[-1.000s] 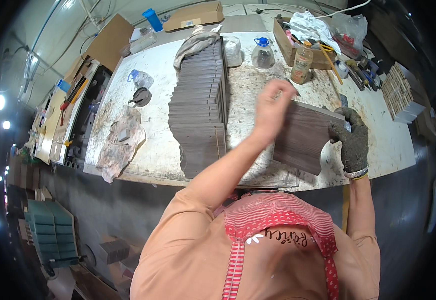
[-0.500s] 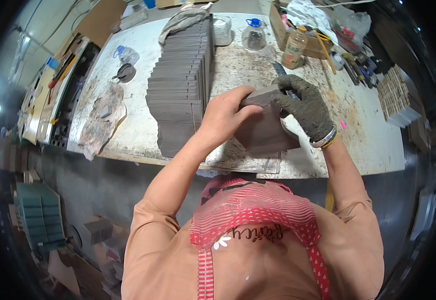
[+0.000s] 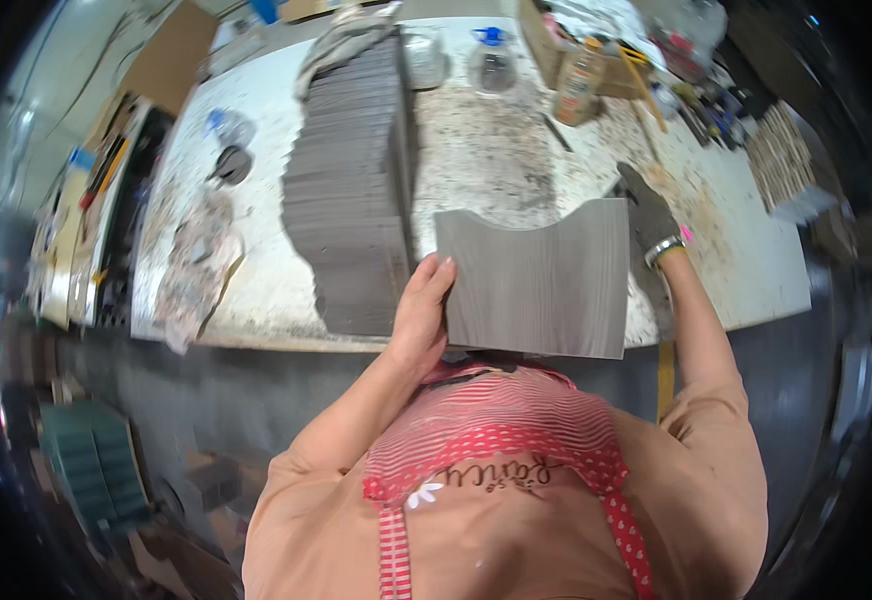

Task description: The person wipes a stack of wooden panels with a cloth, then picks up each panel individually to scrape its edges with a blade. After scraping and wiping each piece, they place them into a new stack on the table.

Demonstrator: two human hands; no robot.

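Note:
My bare left hand (image 3: 423, 310) grips a grey wood-grain panel (image 3: 541, 280) by its left edge, thumb on the face. The panel is tilted up over the table's front edge, and its far edge has a curved cut-out. Just beyond its right edge is my right hand (image 3: 648, 212) in a dark, dirty work glove. Its fingers point away from me, bent around something dark that I cannot make out, partly hidden by the panel. Left of the panel stands a long row of similar grey panels (image 3: 346, 200), packed face to face, with a grey cloth (image 3: 341, 45) over the far end.
On the white, stained table (image 3: 496, 140) are a blue-capped jug (image 3: 493, 65), an orange-capped bottle (image 3: 581, 85) and a dark strip (image 3: 557, 132). A crumpled sheet (image 3: 196, 265) lies left. A cardboard box (image 3: 546, 45) and stacked pieces (image 3: 786, 160) stand right.
The panel has turned so its broad face shows, with its curved edge away from me. My left hand has moved down to its left edge. My gloved right hand has shifted right, off the panel's edge.

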